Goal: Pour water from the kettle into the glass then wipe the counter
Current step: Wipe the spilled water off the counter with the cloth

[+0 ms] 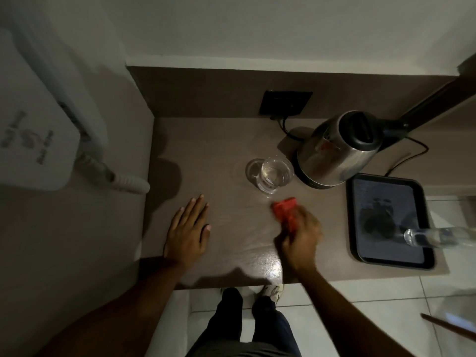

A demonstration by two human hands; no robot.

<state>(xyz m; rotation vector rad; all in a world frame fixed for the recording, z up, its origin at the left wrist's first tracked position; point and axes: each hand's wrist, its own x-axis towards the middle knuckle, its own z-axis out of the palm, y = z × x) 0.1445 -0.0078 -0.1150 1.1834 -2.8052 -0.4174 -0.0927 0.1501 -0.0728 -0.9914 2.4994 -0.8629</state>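
A steel kettle (337,148) with a black lid stands on its base at the back right of the brown counter (206,150). Just left of it is a clear glass (275,176) holding water. My right hand (300,238) is closed on a red cloth (284,210) that lies on the counter in front of the glass; the hand is motion-blurred. My left hand (186,230) rests flat on the counter near its left side, fingers spread, holding nothing.
A black tray (391,220) sits at the right with a clear bottle (435,237) lying across its edge. A black wall socket (286,103) with the kettle's cord is at the back. A white appliance (33,140) stands at the left. The counter's front edge is near my legs.
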